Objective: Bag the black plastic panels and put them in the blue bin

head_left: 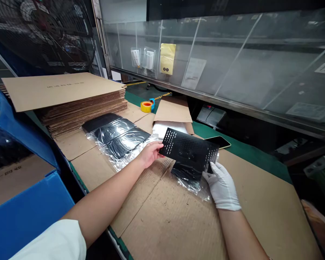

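Note:
A flat black perforated panel is held up between my two hands, tilted above the cardboard. My bare left hand pinches its left corner. My right hand, in a white glove, grips its right end from below. Under the panel lies another black piece in a clear plastic bag, partly hidden. To the left, several bagged black panels lie overlapping on the cardboard sheets.
A tall stack of cardboard stands at the back left, beside blue bins. Behind the panel are yellow tape, a cardboard piece, white sheets and a phone. A fan stands behind.

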`<state>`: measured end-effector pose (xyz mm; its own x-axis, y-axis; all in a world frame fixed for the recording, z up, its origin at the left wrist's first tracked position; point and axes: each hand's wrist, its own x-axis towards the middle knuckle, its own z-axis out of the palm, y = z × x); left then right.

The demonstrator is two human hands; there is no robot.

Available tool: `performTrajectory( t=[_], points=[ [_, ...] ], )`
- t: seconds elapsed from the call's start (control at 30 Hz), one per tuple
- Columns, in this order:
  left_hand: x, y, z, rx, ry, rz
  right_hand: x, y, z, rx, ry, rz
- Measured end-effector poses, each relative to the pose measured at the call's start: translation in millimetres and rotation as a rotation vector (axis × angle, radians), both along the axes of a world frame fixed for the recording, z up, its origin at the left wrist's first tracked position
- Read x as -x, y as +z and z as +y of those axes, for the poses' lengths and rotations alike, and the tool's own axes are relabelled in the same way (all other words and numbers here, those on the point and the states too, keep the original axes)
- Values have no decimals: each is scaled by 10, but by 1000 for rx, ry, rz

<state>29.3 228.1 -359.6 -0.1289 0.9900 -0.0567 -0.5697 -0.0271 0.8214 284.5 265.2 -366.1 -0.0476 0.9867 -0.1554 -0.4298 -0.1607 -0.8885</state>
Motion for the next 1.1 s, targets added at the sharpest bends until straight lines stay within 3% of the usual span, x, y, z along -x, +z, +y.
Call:
performTrajectory(
  t=[0.13, 0.23, 0.37, 0.5, 0.67, 0.9, 1.1],
  points=[
    [-9, 8, 1, 6, -13, -2, -28, -41, 17, -31, 12, 14],
    [-21, 28, 0, 21, 16, 35, -49, -60, 13, -11, 159, 25],
    [-45, 55, -37, -16, 93, 322, -46, -64, -25, -2, 341, -63],
    [-81, 93, -128, -169, 43, 499, -58, -57, -31, -21, 313, -81],
    [-131, 159, -196, -255, -52, 421, -75, 0, -20, -41, 262, -51],
    [-110, 176, -145, -118, 245, 291, -100, -1, -6, -35, 294, -36],
    [-48, 106, -128, -91, 422, 524, -127, -72, 37, -65, 230, -32]
  ],
)
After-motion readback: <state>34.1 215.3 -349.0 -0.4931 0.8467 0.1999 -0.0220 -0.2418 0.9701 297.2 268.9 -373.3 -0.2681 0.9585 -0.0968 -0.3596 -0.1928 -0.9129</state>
